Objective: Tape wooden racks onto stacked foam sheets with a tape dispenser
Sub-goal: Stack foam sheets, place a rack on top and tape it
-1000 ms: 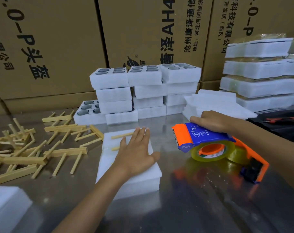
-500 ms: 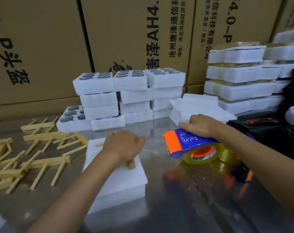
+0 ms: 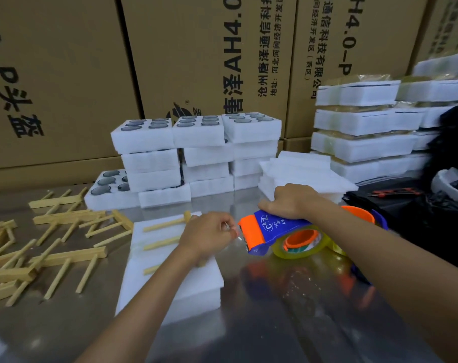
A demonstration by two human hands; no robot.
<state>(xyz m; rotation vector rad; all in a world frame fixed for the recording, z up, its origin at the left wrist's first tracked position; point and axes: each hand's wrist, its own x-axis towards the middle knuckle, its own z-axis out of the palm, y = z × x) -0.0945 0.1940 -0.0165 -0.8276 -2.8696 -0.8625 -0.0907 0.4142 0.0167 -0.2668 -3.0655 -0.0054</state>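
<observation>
A stack of white foam sheets (image 3: 154,279) lies on the metal table in front of me. A wooden rack (image 3: 163,224) with pale prongs rests on top of it, partly hidden under my left arm. My left hand (image 3: 208,235) is over the stack's right edge, fingers pinched on the clear tape end at the dispenser's mouth. The blue and orange tape dispenser (image 3: 272,231), with its yellowish tape roll (image 3: 301,243), sits just right of the stack. My right hand (image 3: 292,200) grips the dispenser from above.
Several loose wooden racks (image 3: 52,247) lie on the table (image 3: 275,323) at left. Foam blocks with round inserts (image 3: 196,150) are piled behind, flat foam sheets (image 3: 301,171) and taped bundles (image 3: 364,127) at right. Cardboard boxes (image 3: 196,61) form the back wall. Black bags (image 3: 432,205) sit at far right.
My left hand lifted off the rack, where it pressed flat, and moved right to pinch the tape end. The dispenser came closer to the stack, still under my right hand.
</observation>
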